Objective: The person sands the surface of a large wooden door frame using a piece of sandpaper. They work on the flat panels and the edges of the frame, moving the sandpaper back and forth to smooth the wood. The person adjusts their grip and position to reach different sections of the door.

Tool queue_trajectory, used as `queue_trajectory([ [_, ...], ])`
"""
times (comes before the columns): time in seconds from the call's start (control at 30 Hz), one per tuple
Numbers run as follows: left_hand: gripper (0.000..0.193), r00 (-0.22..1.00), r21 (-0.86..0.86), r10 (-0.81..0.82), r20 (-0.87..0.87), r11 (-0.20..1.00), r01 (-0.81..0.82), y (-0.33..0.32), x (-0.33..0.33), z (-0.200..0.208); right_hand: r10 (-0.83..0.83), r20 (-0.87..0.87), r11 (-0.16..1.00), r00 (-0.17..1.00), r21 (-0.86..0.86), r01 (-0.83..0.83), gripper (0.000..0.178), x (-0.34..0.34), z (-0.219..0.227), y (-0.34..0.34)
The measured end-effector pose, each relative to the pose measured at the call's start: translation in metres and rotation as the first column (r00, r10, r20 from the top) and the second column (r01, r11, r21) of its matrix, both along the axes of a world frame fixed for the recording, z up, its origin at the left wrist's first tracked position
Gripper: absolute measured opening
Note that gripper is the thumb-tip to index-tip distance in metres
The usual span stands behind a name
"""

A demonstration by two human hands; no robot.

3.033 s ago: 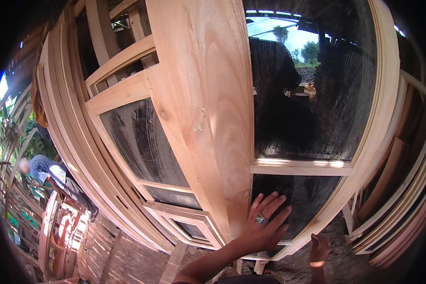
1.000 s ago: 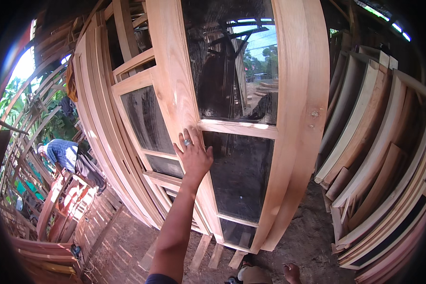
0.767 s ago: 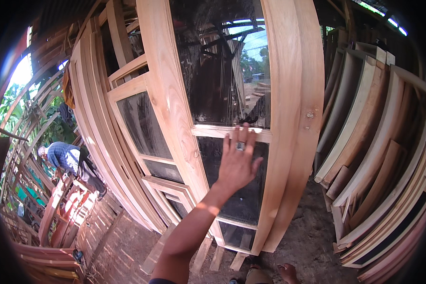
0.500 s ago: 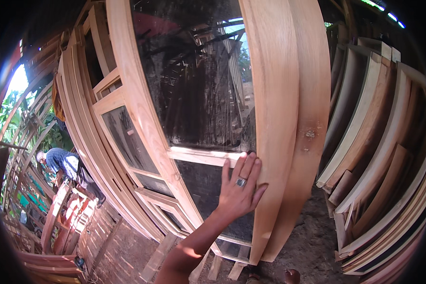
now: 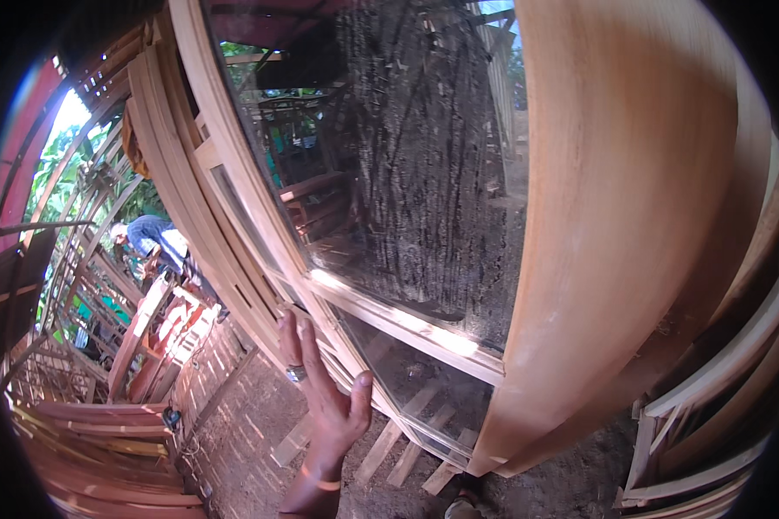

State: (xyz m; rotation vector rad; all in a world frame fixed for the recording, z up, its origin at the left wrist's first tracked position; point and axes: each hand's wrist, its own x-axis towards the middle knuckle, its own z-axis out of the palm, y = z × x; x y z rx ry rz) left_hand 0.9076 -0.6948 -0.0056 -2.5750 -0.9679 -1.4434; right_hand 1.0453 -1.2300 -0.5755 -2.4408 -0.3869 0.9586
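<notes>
A tall wooden door frame with glass panes (image 5: 407, 322) stands in front of me, and its dark panes reflect sheds and plants. My left hand (image 5: 329, 402), with a ring on one finger, is raised beside the frame's lower left upright (image 5: 352, 362). Its fingers are stretched up and the thumb is held apart; the hand grips nothing. Whether the fingertips touch the frames behind them I cannot tell. A broad, smooth wooden board (image 5: 610, 199) rises along the right side of the glazed frame. My right hand is not in view.
More wooden frames (image 5: 177, 164) lean upright on the left. Short wood strips (image 5: 381, 454) lie on the dirt floor under the frame. Planks are stacked at lower left (image 5: 121, 476) and right (image 5: 710, 424). Another person (image 5: 160, 242) bends over reddish timber further left.
My left hand has left the crossbar near the right-hand board and moved to the frame's left side. The view has shifted, and the frame and board now look larger and turned.
</notes>
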Motion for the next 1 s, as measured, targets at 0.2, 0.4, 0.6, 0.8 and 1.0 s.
queue_trajectory([
  [0.2,0.085,0.932,0.114,-0.317,-0.177,0.934,0.339,-0.023,0.047,-0.001,-0.253,-0.278,0.942,0.927,0.149,0.302,0.057,0.039,-0.063,0.071],
  [0.4,0.075,0.963,0.225,-0.155,-0.222,0.953,0.205,0.046,0.027,-0.019,-0.259,-0.49,0.882,0.832,0.231,0.411,0.06,0.058,-0.1,0.082],
  [0.6,0.075,0.888,-0.149,0.451,-0.088,0.876,-0.46,0.096,-0.06,-0.025,-0.27,-0.528,0.921,0.805,0.104,0.377,0.058,0.051,-0.109,0.014],
  [0.8,0.075,0.915,-0.277,0.399,-0.053,0.875,-0.398,0.058,-0.095,-0.071,0.166,-0.278,0.978,0.946,-0.075,-0.194,0.062,0.045,-0.075,0.011],
  [1.0,0.08,0.993,-0.203,0.119,0.0,0.972,-0.117,0.046,-0.053,-0.054,0.46,-0.101,0.878,0.882,-0.1,-0.469,0.06,0.056,-0.049,0.037],
])
